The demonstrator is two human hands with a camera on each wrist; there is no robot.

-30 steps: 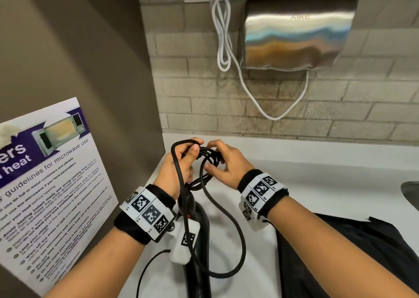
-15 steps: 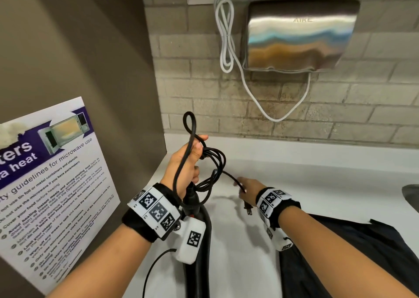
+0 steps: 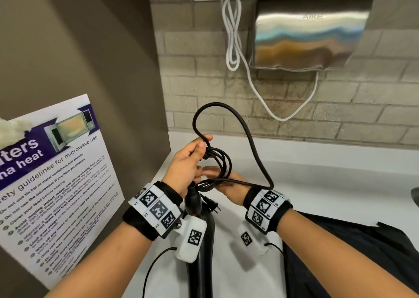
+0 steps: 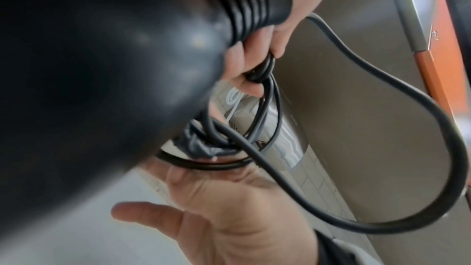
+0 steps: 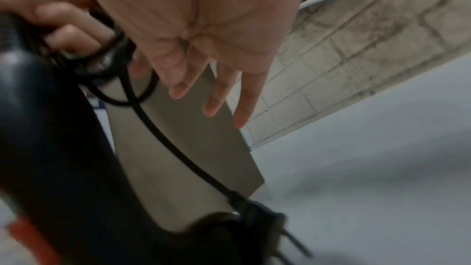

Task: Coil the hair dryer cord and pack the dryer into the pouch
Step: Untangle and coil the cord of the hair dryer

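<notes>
My left hand (image 3: 192, 159) grips the black hair dryer (image 3: 200, 241) at its cord end and pinches several coiled loops of the black cord (image 3: 249, 138); in the left wrist view its fingers (image 4: 244, 80) curl round the loops. One big loop arcs up over that hand and comes down to my right wrist. My right hand (image 3: 229, 184) sits just under the coil with straight fingers (image 5: 216, 96), and a strand of cord (image 4: 203, 165) lies across its palm. The plug (image 3: 214, 207) hangs free beside the dryer. The black pouch (image 3: 351, 252) lies on the counter at lower right.
The white counter (image 3: 317, 184) runs to a brick wall with a steel hand dryer (image 3: 306, 32) and its white cable (image 3: 231, 36). A brown side panel with a microwave poster (image 3: 45, 173) closes off the left. A sink edge (image 3: 416, 197) shows at far right.
My right hand has come up from the counter to just under the coil, and it has let go of the plug end. A new large loop now stands over my left hand.
</notes>
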